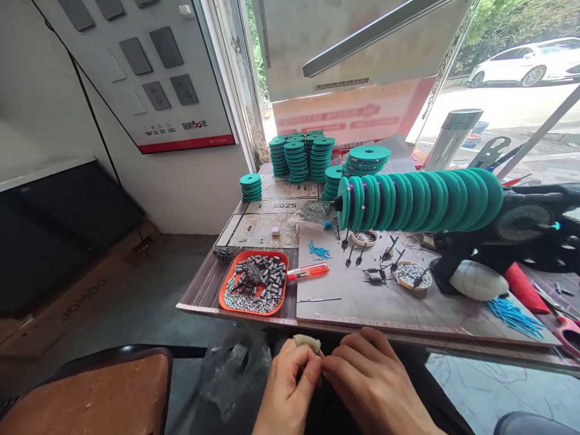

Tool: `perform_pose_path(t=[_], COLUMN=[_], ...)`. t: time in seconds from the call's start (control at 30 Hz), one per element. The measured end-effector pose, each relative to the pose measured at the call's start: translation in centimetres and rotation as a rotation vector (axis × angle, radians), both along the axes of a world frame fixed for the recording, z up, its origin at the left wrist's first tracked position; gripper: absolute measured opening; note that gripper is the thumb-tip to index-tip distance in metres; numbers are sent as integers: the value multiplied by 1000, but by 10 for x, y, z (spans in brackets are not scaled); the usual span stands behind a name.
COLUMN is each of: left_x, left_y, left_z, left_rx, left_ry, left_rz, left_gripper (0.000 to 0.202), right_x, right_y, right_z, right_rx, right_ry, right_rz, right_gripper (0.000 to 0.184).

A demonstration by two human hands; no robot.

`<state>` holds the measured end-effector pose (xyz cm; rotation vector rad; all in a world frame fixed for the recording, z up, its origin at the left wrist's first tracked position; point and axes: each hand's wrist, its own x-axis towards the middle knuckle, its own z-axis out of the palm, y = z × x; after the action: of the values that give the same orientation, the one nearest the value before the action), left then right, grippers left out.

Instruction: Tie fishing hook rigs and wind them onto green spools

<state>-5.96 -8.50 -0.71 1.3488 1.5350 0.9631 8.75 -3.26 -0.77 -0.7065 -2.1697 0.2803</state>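
Observation:
Below the table's front edge my left hand (290,380) and my right hand (369,377) meet fingertip to fingertip, both pinched shut. One left finger wears a cloth wrap (307,342). What the fingers pinch is too small to make out. On the table above them lies a grey work mat (389,305) with dark needle-like tools (378,275) and blue strands (319,251). A long row of teal spools (421,199) sits threaded on a rod of a black machine (525,232).
An orange tray (255,283) of small metal cylinders and beads stands at the table's left front. Stacks of teal spools (301,156) fill the back. A red pen (308,273), two small bowls (411,275), red scissors (564,329) and a brown stool (90,393) are nearby.

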Motion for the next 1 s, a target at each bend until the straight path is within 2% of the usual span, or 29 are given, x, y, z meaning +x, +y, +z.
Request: perform_pose_path(t=[0.17, 0.37, 0.73, 1.0], left_x=[2, -1, 0, -3], left_y=[0, -4, -4, -4], left_z=[4, 4, 6, 12], left_rx=[-2, 18, 133, 240], left_ry=[23, 39, 102, 221], left_rz=[-8, -15, -39, -88], left_gripper=[39, 35, 27, 22], right_x=[3, 3, 7, 8], right_y=[-1, -2, -5, -5], right_z=[1, 0, -9, -7], right_rx=[-43, -47, -186, -261], right_ry=[24, 8, -60, -81], right_rz=[4, 29, 117, 173], right_gripper=[29, 31, 21, 18])
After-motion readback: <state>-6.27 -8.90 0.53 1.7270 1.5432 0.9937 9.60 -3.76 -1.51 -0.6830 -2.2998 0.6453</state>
